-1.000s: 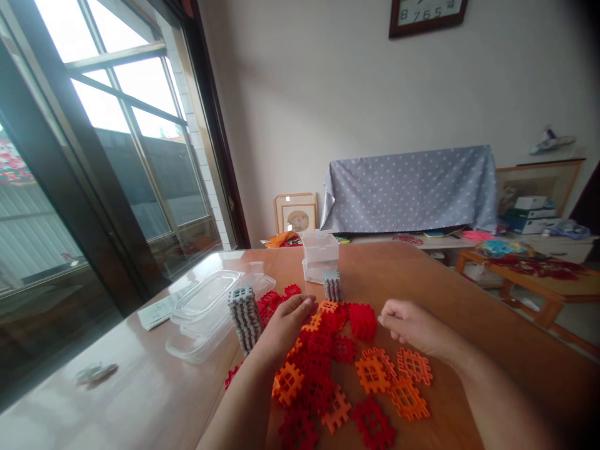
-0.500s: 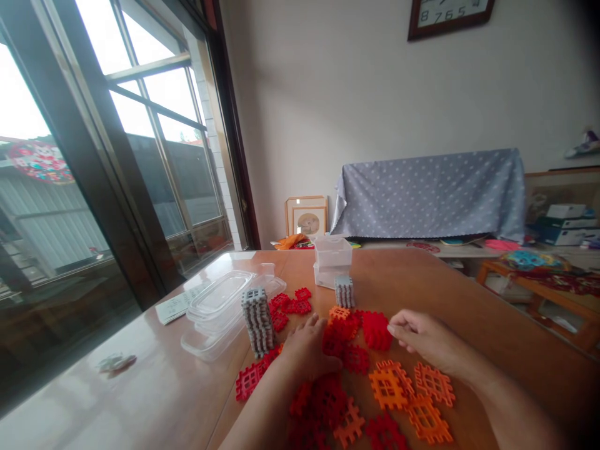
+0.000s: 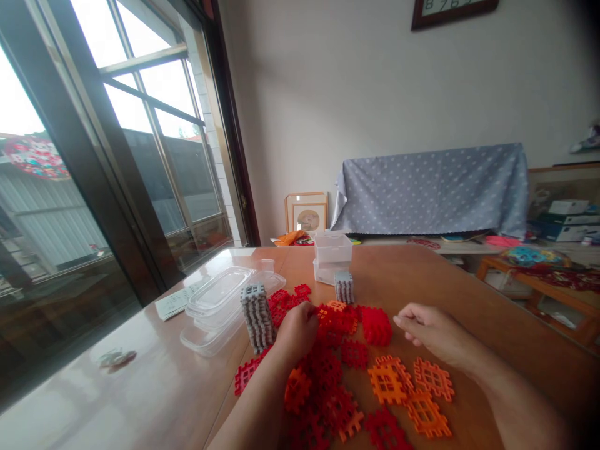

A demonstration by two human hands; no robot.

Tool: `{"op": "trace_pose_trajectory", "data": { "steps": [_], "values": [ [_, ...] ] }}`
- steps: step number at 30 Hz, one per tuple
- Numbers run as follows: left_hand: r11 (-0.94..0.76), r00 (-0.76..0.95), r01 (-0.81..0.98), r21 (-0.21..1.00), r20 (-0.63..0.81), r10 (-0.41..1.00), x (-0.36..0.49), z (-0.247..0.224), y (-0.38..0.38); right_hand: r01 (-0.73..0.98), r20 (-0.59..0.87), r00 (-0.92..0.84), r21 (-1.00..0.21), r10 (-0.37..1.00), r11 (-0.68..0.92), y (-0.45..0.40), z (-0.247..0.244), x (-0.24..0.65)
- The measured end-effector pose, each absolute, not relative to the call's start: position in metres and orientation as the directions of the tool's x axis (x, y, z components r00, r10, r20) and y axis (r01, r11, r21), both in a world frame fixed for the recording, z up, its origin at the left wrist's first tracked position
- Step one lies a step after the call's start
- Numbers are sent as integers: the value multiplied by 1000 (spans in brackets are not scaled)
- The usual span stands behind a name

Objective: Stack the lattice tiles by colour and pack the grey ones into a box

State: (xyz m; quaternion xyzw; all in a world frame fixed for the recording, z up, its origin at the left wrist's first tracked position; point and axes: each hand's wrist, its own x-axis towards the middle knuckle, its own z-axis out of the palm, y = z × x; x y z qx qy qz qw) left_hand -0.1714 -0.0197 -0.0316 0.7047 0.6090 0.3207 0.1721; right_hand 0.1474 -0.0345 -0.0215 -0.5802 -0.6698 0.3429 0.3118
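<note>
Red and orange interlocking window-frame plastic tiles lie in a loose heap under and around my left hand (image 3: 300,328). Its fingers are curled in at the heap's far side, and whatever they may hold is hidden. My right hand (image 3: 422,325) hovers to the right with thumb and fingers drawn together and nothing visible in them. Just left of it stands a neat stack of red tiles (image 3: 377,326). Loose orange tiles (image 3: 387,382) lie nearer, below the right hand. A tall stack of grey tiles (image 3: 257,319) rises left of my left hand.
Two clear plastic boxes (image 3: 332,250) sit one on the other at the back, with a short grey tile stack (image 3: 344,287) before them. Clear lids (image 3: 220,294) and a paper booklet (image 3: 173,305) lie left. A small clear packet (image 3: 117,359) is at far left.
My left hand has gone from spread fingers to a curled grip over the heap. Tiles beneath it have shifted, with an orange one now showing beside the wrist. The right hand moved slightly right.
</note>
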Motion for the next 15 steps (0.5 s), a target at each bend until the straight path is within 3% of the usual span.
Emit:
{"op": "trace_pose_trajectory", "data": {
  "steps": [4, 9, 12, 15],
  "values": [
    [-193, 1, 744, 639, 288, 958, -171, -31, -20, 576, 36, -109, -812, 993, 93, -34, -23, 148],
    [-371, 4, 657, 657, 489, 872, -151, -24, -33, 569, 100, -68, -813, 993, 121, -30, -27, 146],
    [-364, 136, 364, 858, 337, 931, -130, -19, -47, 581, 127, -17, -806, 992, 113, -28, -28, 144],
    [-137, 253, 85, 987, 112, 961, -113, -14, -61, 494, 52, 35, -869, 998, 27, -31, -23, 140]
  ]
}}
